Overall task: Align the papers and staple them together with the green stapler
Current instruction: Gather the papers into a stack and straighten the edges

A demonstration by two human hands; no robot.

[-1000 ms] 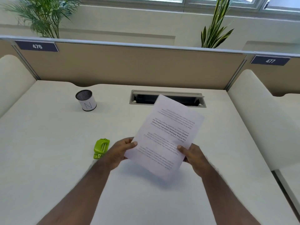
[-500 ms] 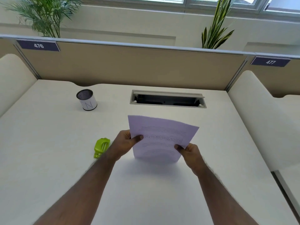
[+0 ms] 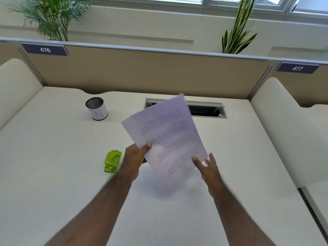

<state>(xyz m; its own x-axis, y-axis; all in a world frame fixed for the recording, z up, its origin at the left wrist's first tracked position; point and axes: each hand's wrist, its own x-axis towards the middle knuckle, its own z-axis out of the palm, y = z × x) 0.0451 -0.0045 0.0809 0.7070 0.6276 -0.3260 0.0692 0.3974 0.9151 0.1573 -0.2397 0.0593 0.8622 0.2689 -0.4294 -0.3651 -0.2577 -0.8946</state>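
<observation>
A stack of white printed papers (image 3: 166, 137) is held up above the desk, tilted and blurred by motion. My left hand (image 3: 135, 157) pinches its left edge, thumb on the front. At the papers' lower right corner is my right hand (image 3: 207, 167), fingers spread and touching the sheet without a clear grip. The green stapler (image 3: 112, 161) lies flat on the desk just left of my left hand, apart from it.
A white pen cup (image 3: 97, 110) with a dark mesh top stands at the back left. A cable slot (image 3: 205, 109) is cut into the desk behind the papers. A beige partition (image 3: 142, 73) closes the back; cream side panels flank the desk.
The papers swung from a low, wide hold to a raised, tilted one. My right hand loosened, and its fingers spread at the corner. The stapler has not moved.
</observation>
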